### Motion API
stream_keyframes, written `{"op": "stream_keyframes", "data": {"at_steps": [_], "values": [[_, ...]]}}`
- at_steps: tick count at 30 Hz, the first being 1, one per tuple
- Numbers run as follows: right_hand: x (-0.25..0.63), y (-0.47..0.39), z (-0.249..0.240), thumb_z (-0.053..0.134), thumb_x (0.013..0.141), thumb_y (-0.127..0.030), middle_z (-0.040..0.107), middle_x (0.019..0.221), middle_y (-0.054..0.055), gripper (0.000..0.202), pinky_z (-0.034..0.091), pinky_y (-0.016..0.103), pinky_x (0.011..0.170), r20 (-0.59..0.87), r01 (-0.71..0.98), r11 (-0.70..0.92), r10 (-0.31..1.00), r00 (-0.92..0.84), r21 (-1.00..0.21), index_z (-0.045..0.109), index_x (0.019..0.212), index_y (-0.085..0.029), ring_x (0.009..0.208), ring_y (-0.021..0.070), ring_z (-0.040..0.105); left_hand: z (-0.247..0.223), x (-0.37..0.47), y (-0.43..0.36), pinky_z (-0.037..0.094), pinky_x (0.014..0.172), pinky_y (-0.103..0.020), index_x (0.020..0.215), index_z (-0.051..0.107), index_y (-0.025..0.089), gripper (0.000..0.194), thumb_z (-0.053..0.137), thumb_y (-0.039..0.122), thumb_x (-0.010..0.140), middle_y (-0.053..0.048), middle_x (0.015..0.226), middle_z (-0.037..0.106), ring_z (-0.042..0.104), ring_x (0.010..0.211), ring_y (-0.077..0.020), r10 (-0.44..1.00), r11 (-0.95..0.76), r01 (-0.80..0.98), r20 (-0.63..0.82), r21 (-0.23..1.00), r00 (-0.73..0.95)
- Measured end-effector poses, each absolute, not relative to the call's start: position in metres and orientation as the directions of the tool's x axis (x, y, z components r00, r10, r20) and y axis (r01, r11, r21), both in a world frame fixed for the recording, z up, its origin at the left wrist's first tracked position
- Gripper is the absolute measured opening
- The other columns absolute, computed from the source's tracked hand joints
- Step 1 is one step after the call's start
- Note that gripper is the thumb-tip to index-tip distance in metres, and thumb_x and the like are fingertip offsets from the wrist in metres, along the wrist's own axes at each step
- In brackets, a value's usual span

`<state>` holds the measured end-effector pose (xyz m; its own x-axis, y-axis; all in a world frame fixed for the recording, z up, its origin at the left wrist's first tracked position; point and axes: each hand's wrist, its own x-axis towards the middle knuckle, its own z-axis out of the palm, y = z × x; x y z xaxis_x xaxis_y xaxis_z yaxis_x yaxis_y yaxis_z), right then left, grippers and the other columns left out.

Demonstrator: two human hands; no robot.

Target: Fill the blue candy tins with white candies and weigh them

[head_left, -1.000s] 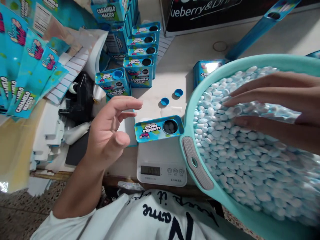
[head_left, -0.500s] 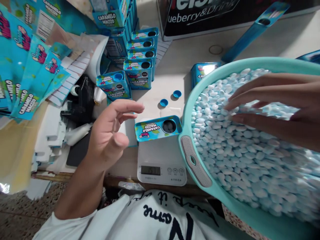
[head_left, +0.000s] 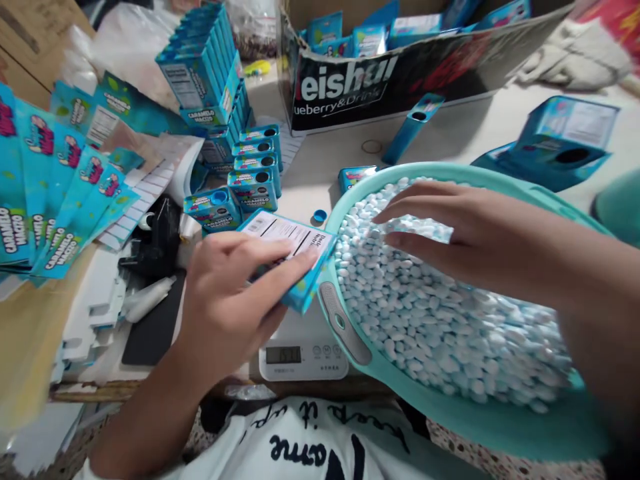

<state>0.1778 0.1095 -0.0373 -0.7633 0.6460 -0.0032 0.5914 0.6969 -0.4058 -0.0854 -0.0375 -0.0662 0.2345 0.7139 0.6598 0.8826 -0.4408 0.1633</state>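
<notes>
My left hand [head_left: 240, 287] grips a blue candy box [head_left: 305, 257], fingers over its white-labelled side. The box is tilted, its far end at the rim of the turquoise tub [head_left: 327, 273]; its opening is hidden. Below it is a white kitchen scale [head_left: 305, 363] with a lit display. My right hand [head_left: 430, 213] is over the tub, fingers stretched and thumb apart, fingertips at the small pale-blue candies [head_left: 400, 300]. Whether a candy is between them I cannot make out. A small blue cap [head_left: 319, 216] lies on the table beyond the box.
Several blue boxes [head_left: 253, 190] stand in a row at back left, near a taller stack [head_left: 200, 73]. Flat printed cartons [head_left: 65, 193] fan out at left. A black carton [head_left: 345, 93] holds more boxes. Other boxes [head_left: 565, 143] lie behind the tub.
My left hand, earlier apart from the box, now holds it, tipped over the scale. The box stood upright on the scale before. My right hand stays at the candies; the view has shifted.
</notes>
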Motion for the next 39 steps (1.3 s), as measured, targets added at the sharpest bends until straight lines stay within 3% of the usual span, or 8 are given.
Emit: {"op": "stream_keyframes", "data": {"at_steps": [2, 6, 8, 15, 24, 31, 36, 39], "values": [[0.178, 0.110, -0.037, 0.041, 0.095, -0.055, 0.068, 0.121, 0.011, 0.048, 0.052, 0.057, 0.096, -0.014, 0.603, 0.687, 0.654, -0.756, -0.405, 0.072, 0.116, -0.024, 0.111, 0.0322, 0.066, -0.062, -0.076, -0.035, 0.053, 0.086, -0.041, 0.126, 0.072, 0.027, 0.035, 0.073, 0.017, 0.092, -0.004, 0.109, 0.078, 0.066, 0.096, -0.0246, 0.710, -0.448, 0.893, 0.629, 0.054, 0.318], [0.177, 0.109, -0.038, 0.039, 0.093, -0.054, 0.067, 0.119, 0.011, 0.051, 0.052, 0.058, 0.092, -0.079, 0.617, 0.674, 0.646, -0.759, -0.406, 0.073, 0.118, -0.025, 0.107, 0.0326, 0.066, -0.065, -0.063, -0.035, 0.048, 0.084, -0.040, 0.122, 0.074, 0.027, 0.033, 0.074, 0.014, 0.092, -0.004, 0.103, 0.077, 0.062, 0.090, -0.0221, 0.593, -0.460, 0.888, 0.741, -0.011, 0.317], [0.177, 0.107, -0.037, 0.039, 0.093, -0.054, 0.067, 0.121, 0.011, 0.052, 0.051, 0.057, 0.093, -0.051, 0.613, 0.680, 0.652, -0.757, -0.402, 0.072, 0.121, -0.025, 0.108, 0.0329, 0.065, -0.067, -0.061, -0.036, 0.046, 0.086, -0.041, 0.122, 0.074, 0.027, 0.031, 0.073, 0.014, 0.094, -0.003, 0.101, 0.077, 0.061, 0.091, -0.0223, 0.624, -0.441, 0.896, 0.697, -0.059, 0.353], [0.178, 0.108, -0.037, 0.039, 0.093, -0.052, 0.068, 0.123, 0.011, 0.051, 0.051, 0.055, 0.092, -0.087, 0.627, 0.675, 0.651, -0.754, -0.389, 0.072, 0.123, -0.026, 0.108, 0.0325, 0.066, -0.068, -0.063, -0.037, 0.044, 0.087, -0.042, 0.122, 0.074, 0.024, 0.031, 0.069, 0.011, 0.095, -0.006, 0.101, 0.075, 0.057, 0.093, -0.0239, 0.645, -0.485, 0.874, 0.662, -0.032, 0.382], [0.182, 0.113, -0.050, 0.039, 0.101, -0.052, 0.068, 0.125, 0.013, 0.050, 0.051, 0.055, 0.095, -0.029, 0.597, 0.709, 0.634, -0.773, -0.375, 0.071, 0.126, -0.024, 0.110, 0.0317, 0.066, -0.067, -0.085, -0.040, 0.053, 0.087, -0.042, 0.126, 0.072, 0.029, 0.036, 0.071, 0.021, 0.090, -0.005, 0.109, 0.076, 0.069, 0.096, -0.0244, 0.765, -0.480, 0.819, 0.607, 0.314, 0.215], [0.182, 0.116, -0.048, 0.038, 0.102, -0.060, 0.066, 0.129, 0.012, 0.051, 0.052, 0.058, 0.101, -0.052, 0.599, 0.705, 0.630, -0.775, -0.379, 0.070, 0.124, -0.027, 0.115, 0.0330, 0.065, -0.079, -0.108, -0.043, 0.061, 0.088, -0.034, 0.120, 0.071, 0.023, 0.041, 0.084, 0.027, 0.081, -0.005, 0.110, 0.077, 0.074, 0.097, -0.0229, 0.912, -0.255, 0.665, 0.404, 0.702, -0.077], [0.189, 0.121, -0.051, 0.038, 0.096, -0.077, 0.062, 0.130, 0.014, 0.062, 0.056, 0.061, 0.093, -0.124, 0.604, 0.721, 0.602, -0.789, -0.339, 0.067, 0.128, -0.032, 0.112, 0.0356, 0.066, -0.077, -0.111, -0.042, 0.063, 0.081, -0.029, 0.118, 0.070, 0.026, 0.038, 0.078, 0.017, 0.081, -0.001, 0.111, 0.078, 0.077, 0.099, -0.0215, 0.995, -0.096, 0.637, 0.086, 0.765, 0.046], [0.194, 0.127, -0.060, 0.043, 0.089, -0.088, 0.062, 0.129, 0.014, 0.073, 0.055, 0.063, 0.095, -0.119, 0.583, 0.749, 0.578, -0.807, -0.314, 0.064, 0.135, -0.035, 0.114, 0.0373, 0.064, -0.076, -0.115, -0.043, 0.063, 0.096, -0.037, 0.135, 0.062, 0.028, 0.060, 0.087, 0.034, 0.080, -0.006, 0.130, 0.072, 0.072, 0.117, -0.0263, 0.982, -0.186, 0.601, 0.166, 0.778, 0.089]]}}
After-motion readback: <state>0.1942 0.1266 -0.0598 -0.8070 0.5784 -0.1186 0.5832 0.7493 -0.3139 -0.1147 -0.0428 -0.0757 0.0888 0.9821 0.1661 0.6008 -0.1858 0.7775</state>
